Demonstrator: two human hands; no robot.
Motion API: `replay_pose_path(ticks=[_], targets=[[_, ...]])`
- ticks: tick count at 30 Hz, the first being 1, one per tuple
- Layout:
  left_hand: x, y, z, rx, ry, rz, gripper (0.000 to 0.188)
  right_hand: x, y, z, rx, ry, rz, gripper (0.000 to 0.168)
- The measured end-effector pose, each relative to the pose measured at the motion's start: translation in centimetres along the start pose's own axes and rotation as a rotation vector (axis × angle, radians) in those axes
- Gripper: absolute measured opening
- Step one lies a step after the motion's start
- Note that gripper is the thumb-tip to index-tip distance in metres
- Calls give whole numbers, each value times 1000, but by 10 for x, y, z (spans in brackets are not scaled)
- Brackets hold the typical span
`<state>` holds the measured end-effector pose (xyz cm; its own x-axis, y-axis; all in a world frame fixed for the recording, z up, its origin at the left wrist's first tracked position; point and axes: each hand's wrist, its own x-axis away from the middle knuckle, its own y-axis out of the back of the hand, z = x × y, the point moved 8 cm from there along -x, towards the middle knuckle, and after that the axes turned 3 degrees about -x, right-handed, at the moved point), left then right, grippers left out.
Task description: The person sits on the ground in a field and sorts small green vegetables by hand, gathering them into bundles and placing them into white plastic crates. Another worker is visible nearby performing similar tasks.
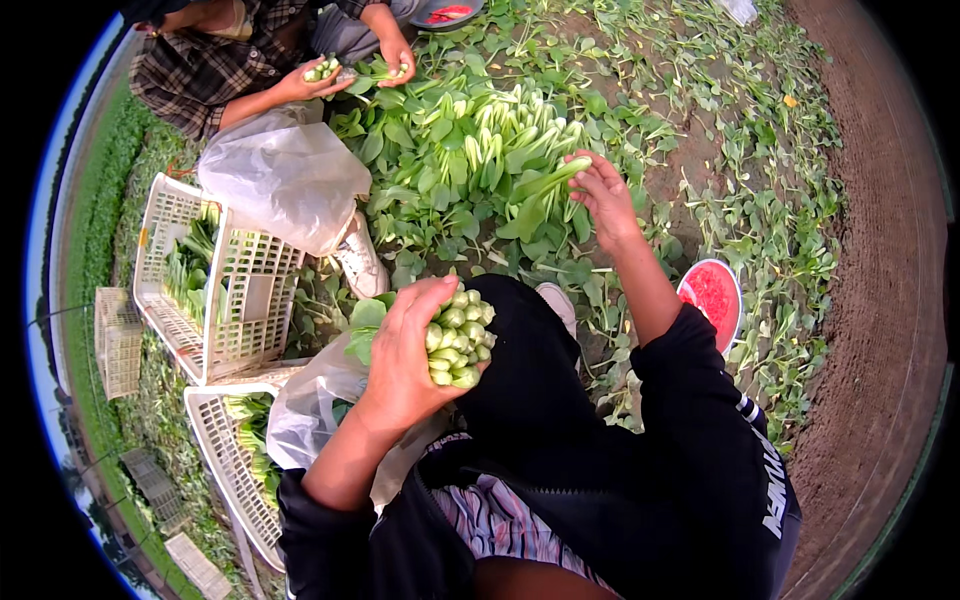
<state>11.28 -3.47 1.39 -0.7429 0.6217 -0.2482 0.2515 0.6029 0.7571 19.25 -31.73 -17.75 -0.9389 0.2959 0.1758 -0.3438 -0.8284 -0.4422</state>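
Note:
A thick bunch of small bok choy (pixel 461 337), its pale green stem ends facing right, is clasped in my left hand (pixel 411 345) above my lap. Farther out, my right hand (pixel 604 196) pinches the pale base of a single bok choy (pixel 551 180) between thumb and fingers, its leaves pointing down and left. Just beyond that hand lies a pile of bok choy (pixel 517 124) on the ground, white stems mostly towards the upper right.
A co-worker in a plaid shirt (pixel 247 52) sits at upper left, holding bok choy. White plastic crates (pixel 255 296) with greens stand at left beside plastic sheeting (pixel 285 180). A red-lined bowl (pixel 711 304) rests near my right elbow. Loose leaves litter the soil.

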Motion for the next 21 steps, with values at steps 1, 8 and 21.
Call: replay_pose_path(ticks=[1,8,21], targets=[[3,1,-3,4,2,6,95,16,-1,17,-2,41,-6,35],[17,5,-4,132,11,9,109,135,-29,111,-289,211,36,31],[20,5,-3,302,-6,197,126,244,-159,52,467,59,390,24]])
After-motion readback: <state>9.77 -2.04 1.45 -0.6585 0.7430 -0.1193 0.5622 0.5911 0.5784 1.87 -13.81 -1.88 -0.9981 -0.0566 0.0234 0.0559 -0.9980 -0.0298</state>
